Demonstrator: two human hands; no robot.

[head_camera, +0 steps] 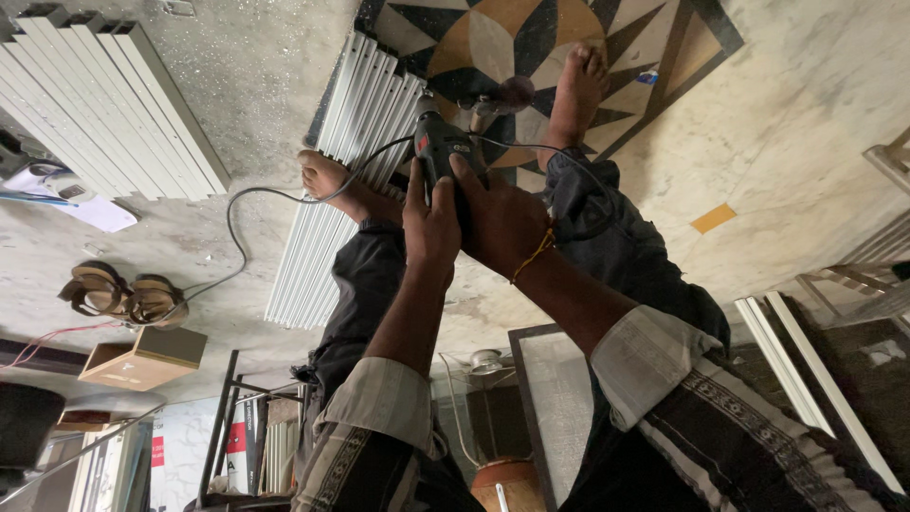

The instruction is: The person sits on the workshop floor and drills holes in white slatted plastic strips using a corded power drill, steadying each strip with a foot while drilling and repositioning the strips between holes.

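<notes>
Head view:
Drill (pixel 438 152): dark corded body upright over the pale aluminium bars (pixel 355 142), tip hidden behind the chuck.
Left hand (pixel 429 220): clenched round the drill's grip.
Right hand (pixel 500 220): wrapped over the drill's rear; fingertips partly hidden.
Cord (pixel 248 204): trails from the drill, end unclear.

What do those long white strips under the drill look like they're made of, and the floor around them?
The long white strips look like metal channel, probably painted or coated aluminium: thin straight ribs, even sheen. The floor looks like polished stone, likely marble: cloudy veining, with a star inlay of dark and tan pieces. The drill, held in both hands, has a dark, matte, probably plastic housing.
</notes>
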